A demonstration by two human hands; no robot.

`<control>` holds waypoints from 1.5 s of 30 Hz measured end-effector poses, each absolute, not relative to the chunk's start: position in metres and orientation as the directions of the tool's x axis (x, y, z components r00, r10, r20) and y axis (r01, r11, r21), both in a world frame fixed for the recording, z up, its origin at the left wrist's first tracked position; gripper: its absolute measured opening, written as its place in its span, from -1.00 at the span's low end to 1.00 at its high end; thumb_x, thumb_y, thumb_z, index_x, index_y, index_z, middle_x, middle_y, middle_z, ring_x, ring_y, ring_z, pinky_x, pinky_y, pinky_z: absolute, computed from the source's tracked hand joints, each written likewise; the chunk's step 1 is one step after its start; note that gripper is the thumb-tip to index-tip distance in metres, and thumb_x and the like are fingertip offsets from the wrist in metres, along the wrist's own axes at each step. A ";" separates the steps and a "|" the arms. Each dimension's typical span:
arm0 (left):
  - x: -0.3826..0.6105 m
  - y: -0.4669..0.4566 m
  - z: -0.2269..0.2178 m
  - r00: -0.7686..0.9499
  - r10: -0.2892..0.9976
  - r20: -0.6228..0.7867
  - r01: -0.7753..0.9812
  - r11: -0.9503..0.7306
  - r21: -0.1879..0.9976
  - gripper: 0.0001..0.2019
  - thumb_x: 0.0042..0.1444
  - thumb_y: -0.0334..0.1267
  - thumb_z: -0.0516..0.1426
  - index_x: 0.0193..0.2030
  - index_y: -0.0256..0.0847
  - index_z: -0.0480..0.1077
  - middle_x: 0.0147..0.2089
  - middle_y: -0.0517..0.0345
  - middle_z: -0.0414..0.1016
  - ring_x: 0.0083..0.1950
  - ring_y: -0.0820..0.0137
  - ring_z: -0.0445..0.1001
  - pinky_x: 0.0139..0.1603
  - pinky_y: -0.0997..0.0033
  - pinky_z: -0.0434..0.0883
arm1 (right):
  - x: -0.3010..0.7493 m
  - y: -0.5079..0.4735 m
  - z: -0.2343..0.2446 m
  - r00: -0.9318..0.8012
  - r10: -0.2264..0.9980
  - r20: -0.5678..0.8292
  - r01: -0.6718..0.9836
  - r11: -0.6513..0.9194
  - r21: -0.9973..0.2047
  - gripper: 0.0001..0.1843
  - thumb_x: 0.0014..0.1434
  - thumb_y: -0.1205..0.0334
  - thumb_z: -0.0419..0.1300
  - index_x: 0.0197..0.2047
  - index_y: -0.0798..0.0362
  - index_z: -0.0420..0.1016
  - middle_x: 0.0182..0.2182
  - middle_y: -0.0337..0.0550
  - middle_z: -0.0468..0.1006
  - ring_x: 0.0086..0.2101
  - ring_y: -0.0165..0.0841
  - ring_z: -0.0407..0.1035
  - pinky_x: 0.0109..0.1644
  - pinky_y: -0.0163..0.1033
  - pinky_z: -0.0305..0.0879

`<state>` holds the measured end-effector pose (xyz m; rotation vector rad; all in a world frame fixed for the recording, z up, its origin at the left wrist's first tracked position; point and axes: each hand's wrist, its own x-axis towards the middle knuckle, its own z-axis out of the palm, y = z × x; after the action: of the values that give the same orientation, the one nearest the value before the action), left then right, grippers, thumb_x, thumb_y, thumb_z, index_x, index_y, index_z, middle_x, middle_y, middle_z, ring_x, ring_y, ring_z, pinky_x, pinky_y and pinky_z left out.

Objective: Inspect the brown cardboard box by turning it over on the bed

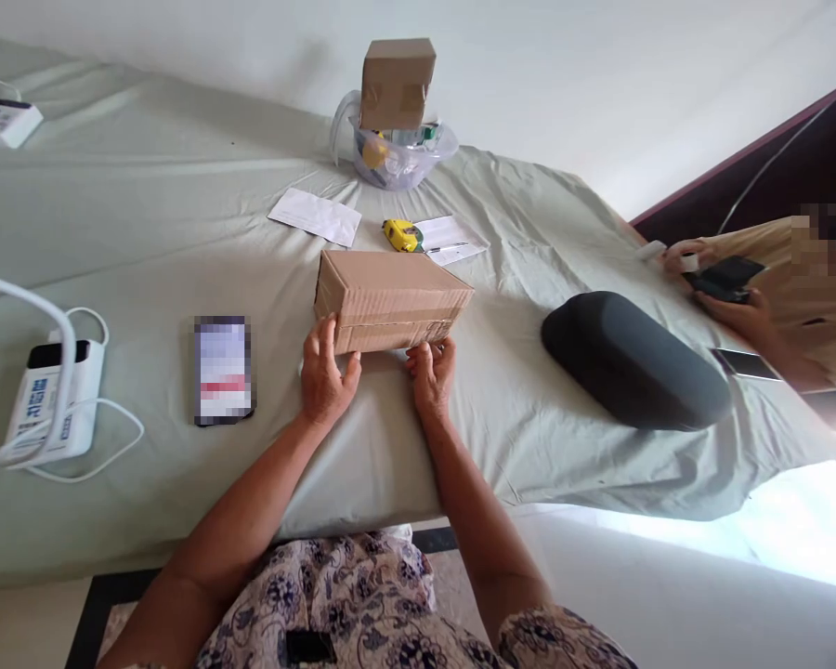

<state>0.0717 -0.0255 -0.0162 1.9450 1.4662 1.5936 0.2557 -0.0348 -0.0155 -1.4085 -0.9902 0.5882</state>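
Note:
A sealed brown cardboard box (390, 295) lies on the pale green bedsheet (146, 242) in front of me. My left hand (326, 373) presses its fingers against the box's near left corner, thumb spread out. My right hand (430, 373) touches the box's near bottom edge with fingers curled toward it. Neither hand lifts the box; it rests flat on the bed.
A phone (223, 370) lies left of my hands. Power banks with white cables (56, 395) sit at far left. Papers (315, 216), a yellow tape measure (402, 235), a plastic bowl (397, 160) topped by a smaller box (397, 84) lie behind. A dark pillow (633, 360) and another person holding a phone (728, 279) are right.

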 end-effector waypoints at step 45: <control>0.043 -0.016 -0.019 -0.296 0.824 0.483 0.359 -0.372 0.856 -0.25 0.17 0.11 0.19 0.38 -0.20 0.05 0.36 -0.26 0.27 0.39 0.10 0.30 0.40 0.09 0.26 | 0.251 -0.041 -0.014 0.355 0.845 0.400 0.432 0.230 -0.872 -0.56 0.15 -0.17 0.22 -0.07 -0.03 0.50 -0.33 -0.23 0.44 -0.35 -0.39 0.32 -0.22 -0.22 0.32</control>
<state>0.0426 -0.0163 -0.0185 1.5772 1.4793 1.7106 0.2513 -0.0410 -0.0137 -1.3924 -1.2629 0.4243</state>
